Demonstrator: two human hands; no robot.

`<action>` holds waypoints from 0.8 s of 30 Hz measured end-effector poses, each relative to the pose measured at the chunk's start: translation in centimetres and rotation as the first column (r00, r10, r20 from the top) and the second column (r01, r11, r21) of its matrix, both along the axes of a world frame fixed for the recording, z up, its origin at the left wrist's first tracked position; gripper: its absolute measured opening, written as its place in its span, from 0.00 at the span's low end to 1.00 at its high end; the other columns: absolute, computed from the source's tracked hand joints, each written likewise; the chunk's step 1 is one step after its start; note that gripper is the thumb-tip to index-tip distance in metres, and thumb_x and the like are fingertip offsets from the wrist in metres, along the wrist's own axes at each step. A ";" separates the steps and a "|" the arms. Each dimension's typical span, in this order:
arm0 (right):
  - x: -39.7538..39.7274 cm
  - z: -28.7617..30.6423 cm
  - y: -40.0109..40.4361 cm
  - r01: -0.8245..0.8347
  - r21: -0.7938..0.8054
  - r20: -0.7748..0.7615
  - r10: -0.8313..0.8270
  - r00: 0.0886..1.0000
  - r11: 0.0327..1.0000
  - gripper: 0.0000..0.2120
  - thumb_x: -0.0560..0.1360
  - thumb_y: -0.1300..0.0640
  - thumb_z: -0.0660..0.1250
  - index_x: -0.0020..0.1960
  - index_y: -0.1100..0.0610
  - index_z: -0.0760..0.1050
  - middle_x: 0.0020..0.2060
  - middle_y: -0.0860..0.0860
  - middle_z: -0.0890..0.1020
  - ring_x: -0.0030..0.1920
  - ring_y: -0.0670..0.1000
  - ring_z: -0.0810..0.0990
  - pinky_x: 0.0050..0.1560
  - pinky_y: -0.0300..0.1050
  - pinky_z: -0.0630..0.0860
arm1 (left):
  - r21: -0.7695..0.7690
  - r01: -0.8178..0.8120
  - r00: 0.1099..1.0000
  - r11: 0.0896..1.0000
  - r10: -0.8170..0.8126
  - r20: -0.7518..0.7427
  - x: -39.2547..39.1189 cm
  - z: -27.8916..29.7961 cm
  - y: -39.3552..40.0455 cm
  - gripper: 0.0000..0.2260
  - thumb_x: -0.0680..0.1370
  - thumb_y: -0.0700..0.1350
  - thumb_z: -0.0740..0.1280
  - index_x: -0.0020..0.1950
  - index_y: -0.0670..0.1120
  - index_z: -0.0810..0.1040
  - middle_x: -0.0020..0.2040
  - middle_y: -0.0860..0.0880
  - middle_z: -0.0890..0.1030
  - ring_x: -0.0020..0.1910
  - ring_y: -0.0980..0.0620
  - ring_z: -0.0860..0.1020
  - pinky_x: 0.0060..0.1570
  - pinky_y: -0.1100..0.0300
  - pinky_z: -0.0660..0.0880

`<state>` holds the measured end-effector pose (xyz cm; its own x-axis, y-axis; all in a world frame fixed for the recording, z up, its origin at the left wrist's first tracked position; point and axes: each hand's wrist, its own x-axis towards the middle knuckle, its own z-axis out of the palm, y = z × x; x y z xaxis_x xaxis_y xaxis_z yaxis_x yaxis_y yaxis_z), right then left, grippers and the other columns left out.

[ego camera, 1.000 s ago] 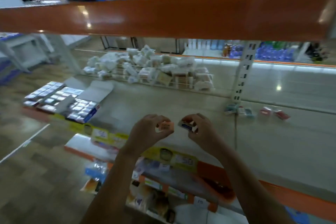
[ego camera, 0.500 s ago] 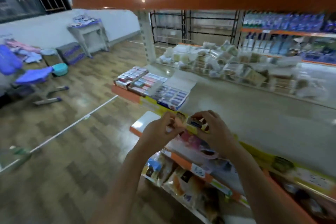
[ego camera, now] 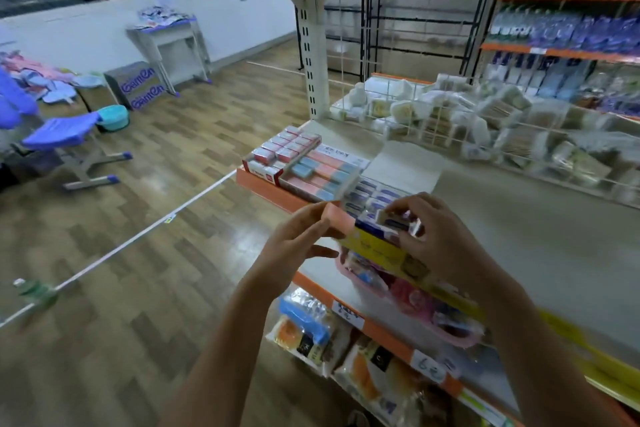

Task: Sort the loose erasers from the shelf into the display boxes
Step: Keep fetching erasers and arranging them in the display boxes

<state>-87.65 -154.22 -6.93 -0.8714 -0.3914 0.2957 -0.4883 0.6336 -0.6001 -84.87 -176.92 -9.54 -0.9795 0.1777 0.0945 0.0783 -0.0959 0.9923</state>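
Nearby, a cardboard carton (ego camera: pixel 141 85) on the wood floor (ego camera: pixel 104 288) reads "Gamen". The left hand (ego camera: pixel 294 246) pinches a pink eraser (ego camera: pixel 337 218), and the right hand (ego camera: pixel 440 239) pinches a blue-sleeved eraser (ego camera: pixel 394 221), both over the display boxes (ego camera: pixel 311 166) at the shelf (ego camera: pixel 536 236) edge.

Bare shelf (ego camera: pixel 540 232) right of display boxes (ego camera: pixel 311 166); wire basket (ego camera: pixel 485 135) behind.

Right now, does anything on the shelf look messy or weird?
Mostly tidy: the display boxes hold neat rows. The odd ones out are two loose erasers, a pink eraser in the left hand and a blue-and-white eraser in the right hand.
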 end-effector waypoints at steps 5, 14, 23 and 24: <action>-3.5 0.2 -0.8 0.036 0.055 0.008 -0.036 0.999 0.998 0.15 0.72 0.66 0.66 0.55 0.53 0.75 0.47 0.44 0.72 0.49 0.44 0.69 0.44 0.29 0.63 | 0.020 0.057 0.996 0.998 -0.059 0.070 -4.5 0.6 -2.2 0.12 0.75 0.47 0.68 0.58 0.56 0.79 0.50 0.48 0.83 0.50 0.48 0.82 0.43 0.60 0.78; -6.3 -0.5 -2.7 0.154 0.085 0.086 -0.162 0.983 0.984 0.14 0.72 0.64 0.65 0.51 0.48 0.71 0.45 0.40 0.72 0.46 0.41 0.71 0.44 0.26 0.66 | -0.005 0.260 0.954 0.966 -0.256 0.158 -10.3 1.7 -3.4 0.14 0.75 0.50 0.66 0.60 0.55 0.79 0.50 0.46 0.82 0.46 0.47 0.82 0.41 0.57 0.80; -5.8 0.3 -6.4 0.357 0.061 0.156 -0.362 0.919 0.932 0.14 0.71 0.65 0.67 0.48 0.48 0.72 0.45 0.42 0.74 0.46 0.38 0.73 0.43 0.25 0.68 | -0.020 0.545 0.819 0.838 -0.527 0.228 -15.2 2.5 -4.7 0.13 0.81 0.44 0.59 0.57 0.57 0.80 0.49 0.47 0.82 0.47 0.48 0.82 0.34 0.61 0.78; -5.7 0.3 -6.7 0.398 0.052 0.165 -0.401 0.901 0.916 0.15 0.71 0.66 0.67 0.48 0.47 0.72 0.44 0.41 0.74 0.45 0.37 0.73 0.43 0.25 0.67 | -0.024 0.577 0.798 0.816 -0.558 0.230 -15.6 2.5 -4.8 0.13 0.81 0.43 0.58 0.57 0.57 0.79 0.47 0.50 0.83 0.45 0.50 0.82 0.33 0.62 0.78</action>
